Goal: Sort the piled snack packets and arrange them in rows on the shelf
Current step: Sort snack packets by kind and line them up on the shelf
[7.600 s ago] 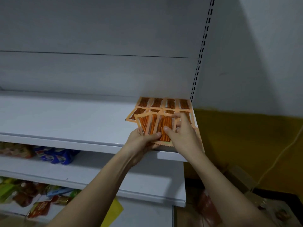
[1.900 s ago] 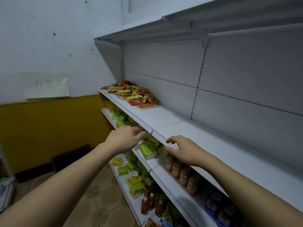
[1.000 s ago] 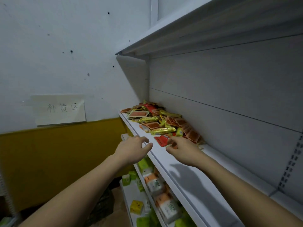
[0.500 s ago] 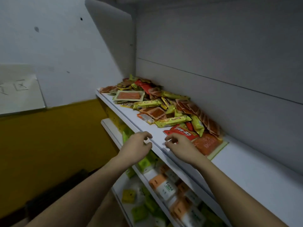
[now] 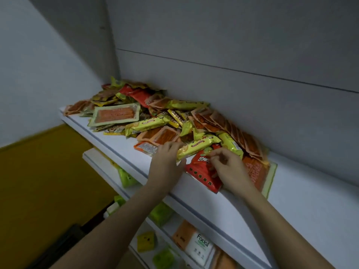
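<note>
A mixed pile of snack packets [image 5: 155, 117], yellow, orange and red, lies at the left end of the white shelf [image 5: 295, 193]. My left hand [image 5: 167, 164] is at the pile's near edge. Its fingers and thumb close round the left end of a long yellow packet [image 5: 198, 146]. My right hand [image 5: 227, 167] rests on a red packet [image 5: 200, 175] at the shelf's front edge, with curled fingertips pinching the packet's upper part. A large orange packet with a pale green border [image 5: 260, 175] lies partly hidden under my right hand and wrist.
The grey back panel [image 5: 233, 94] rises right behind the pile. Bare shelf surface stretches to the right of the pile. Lower shelves hold green packs [image 5: 126, 177] and a white and orange "Facial" tissue pack [image 5: 200, 247]. A white and yellow wall [image 5: 38, 171] closes off the left.
Both hands have moved from the shelf's front edge onto the pile. The left now holds the yellow packet and the right the red one. The view has come closer.
</note>
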Motion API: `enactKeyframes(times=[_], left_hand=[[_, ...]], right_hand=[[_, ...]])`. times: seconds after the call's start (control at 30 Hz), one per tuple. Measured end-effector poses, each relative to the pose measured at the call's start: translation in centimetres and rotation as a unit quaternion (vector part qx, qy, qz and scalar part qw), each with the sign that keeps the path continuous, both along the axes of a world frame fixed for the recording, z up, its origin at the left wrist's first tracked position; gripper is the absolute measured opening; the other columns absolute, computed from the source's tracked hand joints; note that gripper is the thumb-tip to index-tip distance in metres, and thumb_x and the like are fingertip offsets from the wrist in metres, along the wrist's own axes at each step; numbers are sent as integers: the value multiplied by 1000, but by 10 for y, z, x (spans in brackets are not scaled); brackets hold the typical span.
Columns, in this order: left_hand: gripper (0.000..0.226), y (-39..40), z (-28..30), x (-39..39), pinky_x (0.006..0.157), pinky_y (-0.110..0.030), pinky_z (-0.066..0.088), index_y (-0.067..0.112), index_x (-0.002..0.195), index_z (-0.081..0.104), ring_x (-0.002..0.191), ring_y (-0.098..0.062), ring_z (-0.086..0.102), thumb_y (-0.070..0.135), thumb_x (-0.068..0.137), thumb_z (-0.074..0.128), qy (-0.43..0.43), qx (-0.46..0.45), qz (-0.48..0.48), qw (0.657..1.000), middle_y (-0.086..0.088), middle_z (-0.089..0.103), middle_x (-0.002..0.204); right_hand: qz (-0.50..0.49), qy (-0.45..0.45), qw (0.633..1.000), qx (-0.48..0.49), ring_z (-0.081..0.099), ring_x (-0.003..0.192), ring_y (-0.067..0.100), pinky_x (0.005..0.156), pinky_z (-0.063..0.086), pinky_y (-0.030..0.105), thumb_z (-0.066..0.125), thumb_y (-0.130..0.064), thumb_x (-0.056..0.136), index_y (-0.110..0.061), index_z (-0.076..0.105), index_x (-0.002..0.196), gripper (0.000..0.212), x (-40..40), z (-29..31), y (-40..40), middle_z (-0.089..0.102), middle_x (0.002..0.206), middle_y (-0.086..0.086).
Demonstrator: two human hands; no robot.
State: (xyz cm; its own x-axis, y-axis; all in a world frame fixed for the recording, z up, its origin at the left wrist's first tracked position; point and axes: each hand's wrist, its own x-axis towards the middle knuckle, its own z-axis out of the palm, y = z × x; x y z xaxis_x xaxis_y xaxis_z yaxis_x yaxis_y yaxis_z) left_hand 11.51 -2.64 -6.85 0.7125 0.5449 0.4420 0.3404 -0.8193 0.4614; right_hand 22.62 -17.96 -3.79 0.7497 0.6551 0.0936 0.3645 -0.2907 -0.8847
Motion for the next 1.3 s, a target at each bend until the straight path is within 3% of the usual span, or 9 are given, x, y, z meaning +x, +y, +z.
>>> enactKeyframes(times=[0.13,0.33,0.57,0.63,0.7,0.83,1.03,1.17,1.3], left_hand=[[43,15,-14,13,86,-30,36,18,131,64,113,-26,49,18,88,72,-20,6,-5,1000,-4,63,124],[37,15,-28,5,81,-26,37,7,114,73,94,-28,57,9,78,80,-167,124,-82,975,-11,63,102],[40,9,-22,5,87,-30,38,16,121,58,102,-23,54,40,91,66,-186,208,-213,936,-6,58,112],[48,9,-13,10,89,-29,41,18,128,56,108,-19,54,52,93,59,-145,126,-270,944,-4,57,119],[52,5,-2,18,86,-25,46,24,135,52,107,-12,56,55,93,53,-127,-116,-309,935,-1,56,124],[52,7,4,34,98,-44,49,23,134,59,116,-23,64,50,90,61,-85,-533,-336,772,-9,67,126],[42,6,0,34,90,-39,57,14,117,64,103,-24,72,25,78,76,-87,-546,-276,786,-6,76,109],[23,6,-1,38,85,-35,57,13,112,65,100,-22,73,14,90,73,-94,-534,-251,802,-5,76,106],[23,6,0,39,82,-32,59,4,115,63,98,-20,73,15,95,66,-109,-546,-248,793,-6,76,104]], right_hand=[[-6,7,1000,3,65,60,14,57,53,24,53,-18,100,-21,66,97,14,1,-5,10,68,84,5],[-52,11,998,19,63,55,26,48,46,34,57,-30,98,-19,62,95,12,-19,-13,8,66,75,9],[-50,148,979,130,66,65,15,56,52,22,59,-27,98,-10,56,101,18,-24,-1,11,65,78,10],[-55,162,970,171,65,69,11,64,53,21,55,-23,101,-10,57,96,14,-20,-1,9,65,78,8],[-58,183,962,196,70,84,15,75,55,26,51,-24,102,-8,62,99,19,-14,2,9,72,90,6],[-21,13,997,68,62,82,9,73,46,26,51,-32,102,-21,68,89,24,-4,5,18,67,85,-3],[-240,-242,940,26,54,91,10,84,44,32,59,-35,96,-20,67,100,17,17,2,-1,56,99,-2],[-258,-213,934,-129,53,102,25,82,37,33,59,-40,93,-16,62,109,29,32,-11,-11,61,110,7],[-224,-224,943,-103,55,93,22,76,39,34,65,-33,89,-20,59,98,17,24,-10,-11,63,96,-1]])
